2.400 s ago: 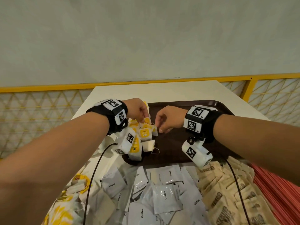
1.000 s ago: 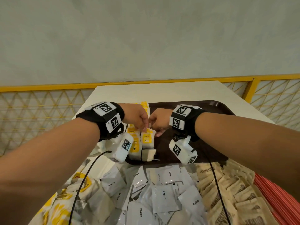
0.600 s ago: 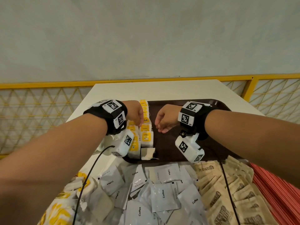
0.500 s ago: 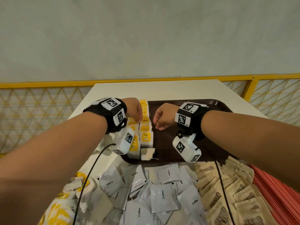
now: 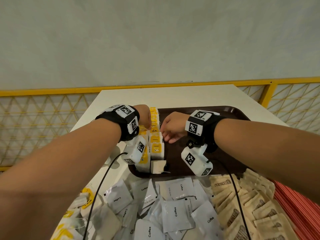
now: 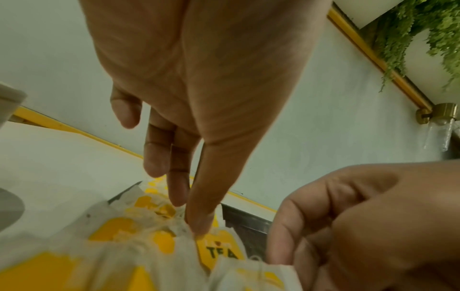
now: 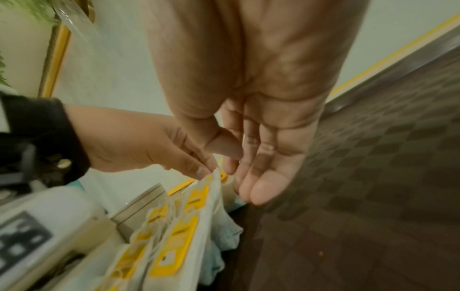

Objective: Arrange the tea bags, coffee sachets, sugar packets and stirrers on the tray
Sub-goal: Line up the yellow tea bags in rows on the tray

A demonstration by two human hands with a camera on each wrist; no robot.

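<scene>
1. The tea bags stand in two close rows along the left side of the dark brown tray. Each is a white paper pouch with a yellow label; one label reads "TEA".
2. One plain pouch lies at the near end of the rows, without a yellow label showing.
3. The left hand reaches down on the rows; its thumb and forefinger tips touch the top of one tea bag, with the fingers almost straight.
4. The right hand is just beside the rows, over the tray floor. Its fingers are relaxed, slightly bent, and grasp nothing.
5. The coffee sachets are white with the word "Coffee" and lie in a loose heap on the surface, near the tray's front edge.
6. The sugar packets are beige with brown print, at the right of the sachets.
7. The red stirrers lie at the far right.
</scene>
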